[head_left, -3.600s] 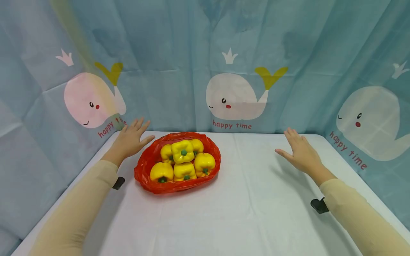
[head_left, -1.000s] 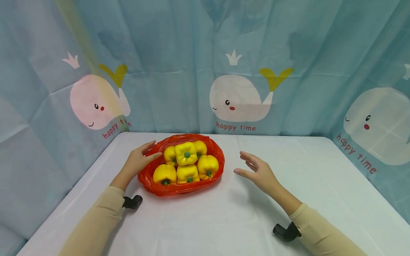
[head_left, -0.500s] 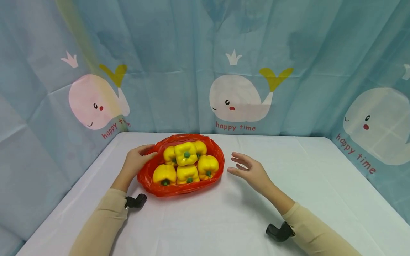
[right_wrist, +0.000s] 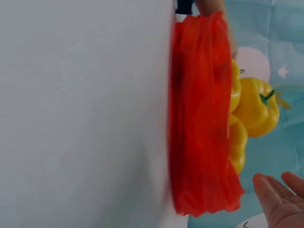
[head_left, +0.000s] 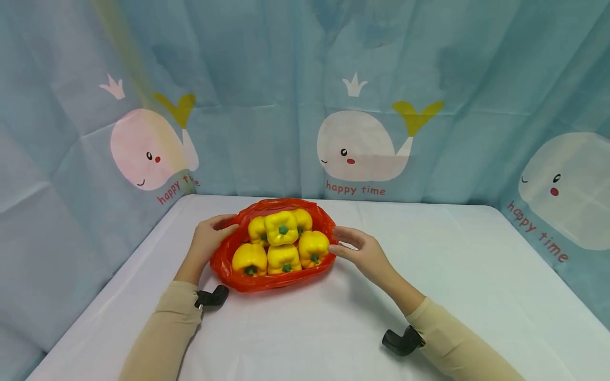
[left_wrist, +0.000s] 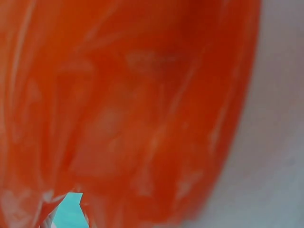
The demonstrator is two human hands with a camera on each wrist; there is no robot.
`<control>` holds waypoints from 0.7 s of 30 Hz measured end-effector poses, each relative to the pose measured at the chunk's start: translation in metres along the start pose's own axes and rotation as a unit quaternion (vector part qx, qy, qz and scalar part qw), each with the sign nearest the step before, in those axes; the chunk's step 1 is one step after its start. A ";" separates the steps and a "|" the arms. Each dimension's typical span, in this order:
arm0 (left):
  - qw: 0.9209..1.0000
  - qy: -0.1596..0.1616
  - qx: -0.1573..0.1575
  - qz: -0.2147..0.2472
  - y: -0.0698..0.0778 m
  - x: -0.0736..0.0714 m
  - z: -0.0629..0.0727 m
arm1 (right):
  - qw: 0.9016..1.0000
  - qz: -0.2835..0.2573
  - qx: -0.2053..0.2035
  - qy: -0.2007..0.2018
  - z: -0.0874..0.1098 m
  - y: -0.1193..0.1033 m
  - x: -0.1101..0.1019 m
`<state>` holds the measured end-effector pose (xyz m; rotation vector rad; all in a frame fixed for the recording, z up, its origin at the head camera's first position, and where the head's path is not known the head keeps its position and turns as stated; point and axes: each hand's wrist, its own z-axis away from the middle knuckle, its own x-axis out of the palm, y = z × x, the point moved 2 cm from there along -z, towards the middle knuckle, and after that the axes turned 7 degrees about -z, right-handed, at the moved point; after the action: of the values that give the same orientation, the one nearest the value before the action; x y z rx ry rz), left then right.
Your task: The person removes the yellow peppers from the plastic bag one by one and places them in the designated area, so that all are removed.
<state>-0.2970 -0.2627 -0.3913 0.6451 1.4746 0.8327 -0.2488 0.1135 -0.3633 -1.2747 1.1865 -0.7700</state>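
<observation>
A red plastic bag (head_left: 271,283) with its mouth spread wide stands on the white table, holding several yellow bell peppers (head_left: 281,227) with green stems. At the bag's left rim is my left hand (head_left: 206,241), thumb over the edge and fingers toward its far side, with a gap between them. In the left wrist view the red bag (left_wrist: 133,104) fills most of the picture and hides that hand. By the right rim is my right hand (head_left: 364,254), thumb and fingers apart. The right wrist view shows the right hand (right_wrist: 284,202) just off the bag (right_wrist: 202,118).
A white cloth covers the table (head_left: 305,333). Behind it and along both sides hangs a blue curtain (head_left: 248,137) printed with whales. Black wrist cameras (head_left: 402,341) stick out from both sleeves.
Both hands have come down and inward from wide apart to the bag's two sides. Over the last half second the right hand moved left to the rim; the left hand stayed by its edge.
</observation>
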 end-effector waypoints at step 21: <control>1.000 0.005 -0.001 0.013 -0.002 0.003 -0.001 | 0.989 -0.076 0.129 -0.005 -0.047 -0.035 0.032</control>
<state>-0.2980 -0.2615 -0.3949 0.6600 1.4774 0.8592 -0.2783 0.0629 -0.3315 -1.1601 0.9534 -0.9939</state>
